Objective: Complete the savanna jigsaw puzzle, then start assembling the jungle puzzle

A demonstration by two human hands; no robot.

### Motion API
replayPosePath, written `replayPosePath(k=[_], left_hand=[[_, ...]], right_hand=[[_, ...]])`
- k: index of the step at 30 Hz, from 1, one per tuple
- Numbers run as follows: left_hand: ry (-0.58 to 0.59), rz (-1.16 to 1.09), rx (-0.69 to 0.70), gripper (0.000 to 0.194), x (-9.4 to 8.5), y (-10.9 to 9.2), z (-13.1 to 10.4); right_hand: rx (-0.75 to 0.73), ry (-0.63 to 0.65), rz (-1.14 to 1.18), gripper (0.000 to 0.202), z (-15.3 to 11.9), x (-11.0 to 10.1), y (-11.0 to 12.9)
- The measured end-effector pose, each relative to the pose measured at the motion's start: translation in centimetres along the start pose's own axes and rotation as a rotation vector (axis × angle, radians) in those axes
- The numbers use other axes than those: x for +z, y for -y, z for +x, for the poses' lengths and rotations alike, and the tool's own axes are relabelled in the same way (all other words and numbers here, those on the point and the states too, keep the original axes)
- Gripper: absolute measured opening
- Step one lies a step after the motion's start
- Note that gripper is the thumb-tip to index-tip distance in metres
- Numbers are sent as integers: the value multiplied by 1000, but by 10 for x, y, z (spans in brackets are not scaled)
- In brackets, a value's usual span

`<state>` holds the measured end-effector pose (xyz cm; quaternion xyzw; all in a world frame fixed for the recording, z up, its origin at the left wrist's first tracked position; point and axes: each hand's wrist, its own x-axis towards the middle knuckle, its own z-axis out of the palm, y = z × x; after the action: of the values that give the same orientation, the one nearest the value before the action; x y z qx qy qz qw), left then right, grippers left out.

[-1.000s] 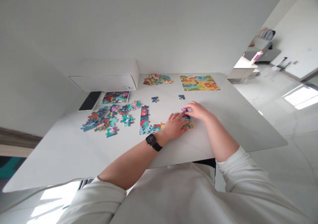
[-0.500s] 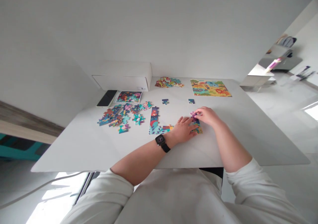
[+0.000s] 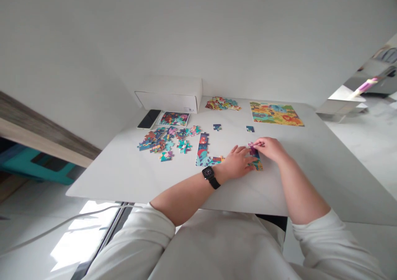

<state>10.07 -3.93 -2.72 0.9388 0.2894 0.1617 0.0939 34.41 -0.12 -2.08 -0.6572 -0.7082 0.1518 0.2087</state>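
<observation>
A partly joined jigsaw puzzle (image 3: pixel 203 151) lies on the white table, its left column and bottom row showing. My left hand (image 3: pixel 238 163), with a black watch at the wrist, rests flat over the bottom row with fingers spread, hiding part of it. At the right column, my right hand (image 3: pixel 267 147) pinches a purple puzzle piece (image 3: pixel 252 147) at the upper end; the fingers cover some of it. Two loose blue pieces, one at the left (image 3: pixel 217 127) and one at the right (image 3: pixel 249 129), lie beyond my hands.
Left of the puzzle is a pile of loose pieces (image 3: pixel 155 141). Behind it are a phone (image 3: pixel 149 119), a picture card (image 3: pixel 173 118) and a white box (image 3: pixel 169 100). Another pile (image 3: pixel 222 103) and an animal picture board (image 3: pixel 276 113) lie at the back.
The view has turned, so everything sits further right in the picture. Both hands keep nearly the same place on the puzzle, the right still pinching at the purple piece.
</observation>
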Motion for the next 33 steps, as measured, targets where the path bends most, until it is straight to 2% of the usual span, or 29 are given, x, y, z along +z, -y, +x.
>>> replayPosePath(k=[3, 5, 10, 15, 17, 20, 23, 26, 30, 33], left_hand=[[-119, -72, -29, 41, -12, 7, 3], [-193, -114, -70, 38, -20, 11, 6], [-245, -233, -131, 34, -35, 15, 9], [-304, -354, -208, 55, -60, 15, 1], [-345, -438, -220, 53, -73, 17, -3], [-421, -531, -270, 40, -93, 28, -7], [-482, -522, -306, 30, -109, 55, -16], [-458, -341, -403, 23, -124, 97, -40], [-292, 9, -702, 18, -139, 157, -100], [-115, 124, -933, 20, -144, 189, -148]], right_hand=[[-8, -90, -13, 15, -1, -4, 3], [-21, -139, -39, 27, -2, -6, 6], [-46, -193, -72, 55, -4, -7, 15], [-83, -123, 0, 47, -8, -7, 23], [-120, -107, 20, 43, -9, -6, 24], [-183, -135, 62, 38, -10, -3, 24], [-208, -158, 99, 33, -10, 0, 23], [-226, -161, 91, 29, -9, 3, 22], [-250, -146, 78, 25, -9, 4, 23], [-270, -142, 69, 25, -8, 4, 23]])
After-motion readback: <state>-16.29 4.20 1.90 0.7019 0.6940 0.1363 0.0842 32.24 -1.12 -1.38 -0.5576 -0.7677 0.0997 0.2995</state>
